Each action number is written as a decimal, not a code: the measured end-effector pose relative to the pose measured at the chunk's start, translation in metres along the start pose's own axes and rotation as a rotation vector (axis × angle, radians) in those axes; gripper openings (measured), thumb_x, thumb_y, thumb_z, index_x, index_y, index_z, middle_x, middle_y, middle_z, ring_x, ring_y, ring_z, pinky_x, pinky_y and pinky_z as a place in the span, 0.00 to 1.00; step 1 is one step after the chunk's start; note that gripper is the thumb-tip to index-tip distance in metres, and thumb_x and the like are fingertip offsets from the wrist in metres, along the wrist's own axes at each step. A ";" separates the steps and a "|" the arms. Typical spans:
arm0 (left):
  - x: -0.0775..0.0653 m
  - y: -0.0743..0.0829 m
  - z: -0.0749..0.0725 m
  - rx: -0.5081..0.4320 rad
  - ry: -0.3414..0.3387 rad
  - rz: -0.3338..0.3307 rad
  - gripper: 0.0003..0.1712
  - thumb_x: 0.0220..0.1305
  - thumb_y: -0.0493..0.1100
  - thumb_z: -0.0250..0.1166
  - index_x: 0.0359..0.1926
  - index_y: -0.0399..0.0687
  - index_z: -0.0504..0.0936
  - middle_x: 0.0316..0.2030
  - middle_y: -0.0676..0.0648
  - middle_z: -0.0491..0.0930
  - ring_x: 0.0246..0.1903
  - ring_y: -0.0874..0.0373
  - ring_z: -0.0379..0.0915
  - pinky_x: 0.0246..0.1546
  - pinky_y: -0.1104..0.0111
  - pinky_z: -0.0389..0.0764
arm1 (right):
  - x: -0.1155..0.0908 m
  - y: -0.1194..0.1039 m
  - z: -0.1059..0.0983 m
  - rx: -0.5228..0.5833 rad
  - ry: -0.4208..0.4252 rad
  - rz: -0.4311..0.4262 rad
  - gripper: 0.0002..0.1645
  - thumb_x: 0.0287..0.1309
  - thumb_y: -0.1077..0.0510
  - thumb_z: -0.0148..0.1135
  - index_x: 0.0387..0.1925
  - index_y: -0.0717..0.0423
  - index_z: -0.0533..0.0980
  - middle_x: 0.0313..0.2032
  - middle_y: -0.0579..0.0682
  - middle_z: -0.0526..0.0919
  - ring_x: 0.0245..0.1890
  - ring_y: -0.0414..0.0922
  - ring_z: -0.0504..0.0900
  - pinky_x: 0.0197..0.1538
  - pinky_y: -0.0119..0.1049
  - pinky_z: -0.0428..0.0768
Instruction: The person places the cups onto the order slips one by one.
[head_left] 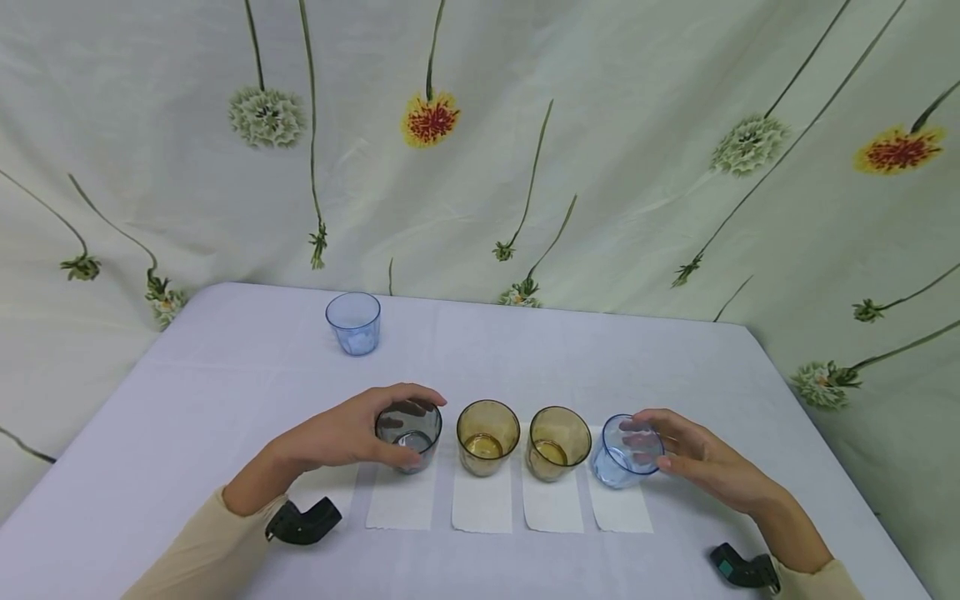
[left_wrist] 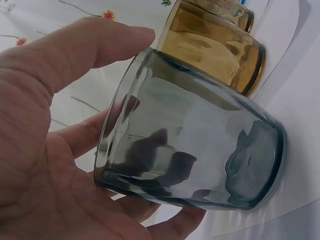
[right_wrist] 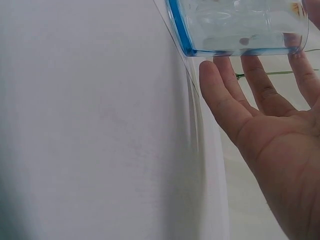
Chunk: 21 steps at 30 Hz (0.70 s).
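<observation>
My left hand (head_left: 348,433) grips a grey tinted glass (head_left: 415,442), thumb on the near side and fingers round the far side. In the left wrist view the grey glass (left_wrist: 200,135) shows the fingers through its wall. At the right, my right hand (head_left: 701,458) holds a light blue glass (head_left: 617,471) between thumb and fingers. The right wrist view shows the fingertips along the wall of this blue glass (right_wrist: 235,30), its upper part cut off by the frame. Between the hands stand two amber glasses, one left (head_left: 483,454) and one right (head_left: 553,457).
Several white paper strips (head_left: 480,508) lie in a row by the glasses, the leftmost (head_left: 330,492) partly behind the left arm. Another blue glass (head_left: 356,333) stands at the back left of the white table (head_left: 525,350). A flowered curtain (head_left: 600,167) hangs behind.
</observation>
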<state>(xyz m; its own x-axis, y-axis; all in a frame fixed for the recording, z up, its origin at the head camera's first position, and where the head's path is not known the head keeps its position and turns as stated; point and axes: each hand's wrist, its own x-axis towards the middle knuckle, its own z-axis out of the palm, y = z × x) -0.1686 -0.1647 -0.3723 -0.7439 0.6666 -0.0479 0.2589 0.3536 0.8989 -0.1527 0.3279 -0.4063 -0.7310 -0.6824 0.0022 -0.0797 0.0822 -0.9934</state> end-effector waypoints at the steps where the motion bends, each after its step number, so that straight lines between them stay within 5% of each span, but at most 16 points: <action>1: 0.000 -0.001 -0.001 -0.006 -0.004 0.000 0.35 0.57 0.46 0.75 0.66 0.58 0.73 0.58 0.48 0.76 0.59 0.45 0.70 0.61 0.55 0.72 | 0.000 0.000 0.000 0.002 0.001 0.001 0.30 0.72 0.71 0.44 0.72 0.63 0.56 0.70 0.44 0.67 0.68 0.39 0.71 0.63 0.36 0.77; 21: 0.000 -0.001 -0.001 -0.015 -0.018 0.000 0.34 0.59 0.46 0.74 0.66 0.56 0.73 0.59 0.47 0.76 0.59 0.44 0.70 0.61 0.55 0.72 | 0.001 0.000 0.000 -0.027 0.017 0.017 0.29 0.72 0.70 0.45 0.72 0.63 0.57 0.69 0.43 0.68 0.67 0.38 0.72 0.63 0.35 0.77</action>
<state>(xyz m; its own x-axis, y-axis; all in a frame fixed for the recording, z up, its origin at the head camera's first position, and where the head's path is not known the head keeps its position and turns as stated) -0.1696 -0.1651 -0.3726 -0.7327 0.6783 -0.0561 0.2491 0.3439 0.9054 -0.1533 0.3276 -0.4068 -0.7439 -0.6682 -0.0129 -0.0852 0.1140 -0.9898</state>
